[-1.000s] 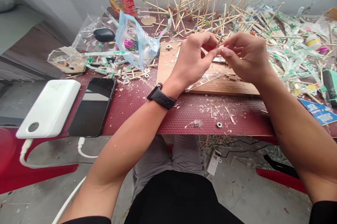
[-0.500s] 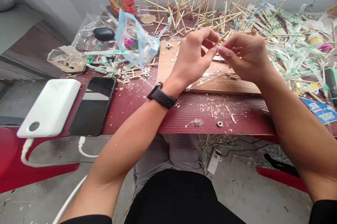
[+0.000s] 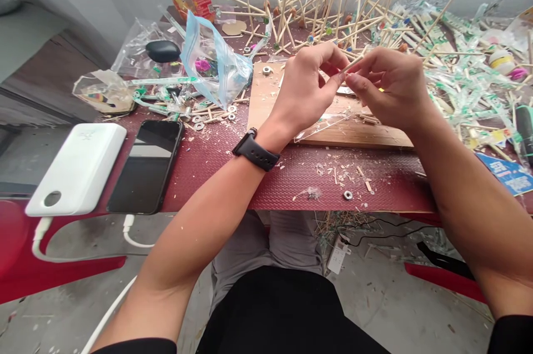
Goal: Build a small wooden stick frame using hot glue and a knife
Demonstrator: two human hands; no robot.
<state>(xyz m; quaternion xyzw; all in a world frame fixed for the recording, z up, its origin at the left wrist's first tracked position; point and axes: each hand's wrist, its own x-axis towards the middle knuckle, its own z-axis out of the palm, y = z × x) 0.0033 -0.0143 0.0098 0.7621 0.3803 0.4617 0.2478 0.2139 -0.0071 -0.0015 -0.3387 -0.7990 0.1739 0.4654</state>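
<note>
My left hand (image 3: pixel 307 87) and my right hand (image 3: pixel 389 87) meet above a wooden board (image 3: pixel 266 107) on the dark red table (image 3: pixel 233 171). Both pinch one thin wooden stick (image 3: pixel 352 64) between thumb and fingertips; its pale end shows between the two hands. A black watch (image 3: pixel 255 151) is on my left wrist. Behind the hands stands a lattice of sticks with coloured beads (image 3: pixel 316 4).
A white power bank (image 3: pixel 79 168) and a black phone (image 3: pixel 147 165) lie at the left edge. A blue-edged plastic bag (image 3: pixel 214 62), metal washers (image 3: pixel 208 118), a nut (image 3: pixel 347 195) and wood shavings litter the mat. Stick wrappers (image 3: pixel 470 82) pile up at right.
Both hands rose slightly and the fingers shifted along the stick; the left thumb and forefinger opened a little. The view tilted slightly.
</note>
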